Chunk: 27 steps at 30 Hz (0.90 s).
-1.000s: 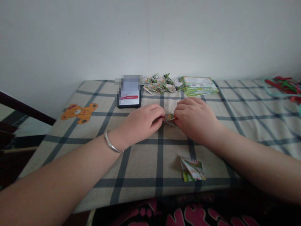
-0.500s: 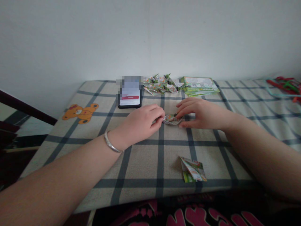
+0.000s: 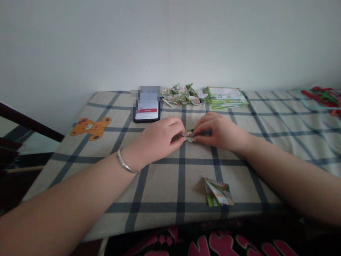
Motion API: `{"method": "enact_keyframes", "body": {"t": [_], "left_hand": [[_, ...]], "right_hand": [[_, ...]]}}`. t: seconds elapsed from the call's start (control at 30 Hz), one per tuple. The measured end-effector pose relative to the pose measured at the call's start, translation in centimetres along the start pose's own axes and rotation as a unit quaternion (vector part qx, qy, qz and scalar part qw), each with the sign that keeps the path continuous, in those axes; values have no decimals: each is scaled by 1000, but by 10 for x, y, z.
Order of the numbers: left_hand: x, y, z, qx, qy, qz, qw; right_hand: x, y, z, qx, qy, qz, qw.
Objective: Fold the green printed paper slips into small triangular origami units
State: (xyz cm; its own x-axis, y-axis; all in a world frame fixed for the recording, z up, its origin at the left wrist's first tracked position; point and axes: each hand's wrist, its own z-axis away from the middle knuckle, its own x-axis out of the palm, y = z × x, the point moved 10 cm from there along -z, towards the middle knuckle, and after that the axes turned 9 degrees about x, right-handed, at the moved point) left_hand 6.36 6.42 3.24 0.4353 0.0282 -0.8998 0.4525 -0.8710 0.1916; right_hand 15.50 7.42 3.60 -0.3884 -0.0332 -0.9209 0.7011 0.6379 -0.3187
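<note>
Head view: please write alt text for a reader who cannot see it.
A person's left hand and right hand hold a small printed piece between them over a checked tablecloth. Behind them, left to right, are a phone, a cluster of folded printed pieces and a green stack; a loose folded piece lies nearer the viewer.

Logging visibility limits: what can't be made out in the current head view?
Head view:
Small printed green and white paper: ends hidden by left hand and right hand.
Black rectangular phone: screen partly hidden by pixelation.
Red and green pile: cut off by picture's right edge.
</note>
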Motion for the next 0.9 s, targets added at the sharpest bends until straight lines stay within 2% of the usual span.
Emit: {"method": "enact_keyframes", "body": {"t": [0.3, 0.57, 0.73, 0.9], "left_hand": [[-2, -7, 0, -10, -2, -19, 1000], [-3, -15, 0, -34, 34, -22, 999], [-4, -18, 2, -59, 35, -44, 997], [1, -18, 2, -62, 6, -68, 996]], "right_hand": [[-1, 6, -1, 34, 33, -6, 999], [-1, 14, -5, 85, 26, -3, 996], [2, 26, -5, 145, 14, 10, 989], [1, 18, -5, 86, 27, -18, 996]]}}
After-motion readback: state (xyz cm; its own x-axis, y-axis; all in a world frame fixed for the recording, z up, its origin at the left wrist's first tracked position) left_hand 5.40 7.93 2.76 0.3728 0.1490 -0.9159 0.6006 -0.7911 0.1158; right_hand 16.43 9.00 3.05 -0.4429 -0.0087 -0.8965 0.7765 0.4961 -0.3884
